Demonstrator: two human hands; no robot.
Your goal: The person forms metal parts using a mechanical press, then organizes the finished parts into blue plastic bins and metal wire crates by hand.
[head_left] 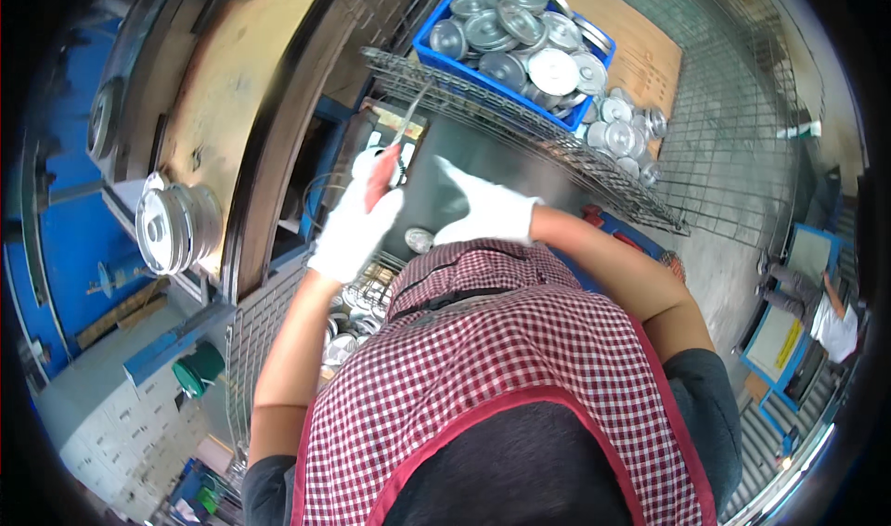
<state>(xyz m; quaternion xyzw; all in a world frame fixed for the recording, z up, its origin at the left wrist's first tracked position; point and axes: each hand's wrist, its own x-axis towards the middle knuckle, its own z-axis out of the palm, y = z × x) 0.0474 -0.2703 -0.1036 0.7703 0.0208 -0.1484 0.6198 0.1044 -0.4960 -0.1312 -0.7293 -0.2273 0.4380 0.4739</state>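
Note:
My left hand (351, 233), in a white glove, is closed around a red-handled tool (382, 171) with a long, narrow metal end pointing up and away. Whether it is a blade or a shaft is hard to make out. My right hand (483, 206), also gloved in white, holds nothing; its thumb is spread from the other fingers. Just below and between both hands lies a small round metal piece (419, 239). Beyond my left hand is a small work fixture (394, 131), partly hidden by the glove and the tool.
A blue crate (444, 60) heaped with round metal lids (520, 26) stands at the far side behind a wire mesh wall (520, 117). More lids (622, 134) lie beside it. On the left bench (246, 71) sits a stack of metal discs (176, 227). At right, another person (826, 322) appears.

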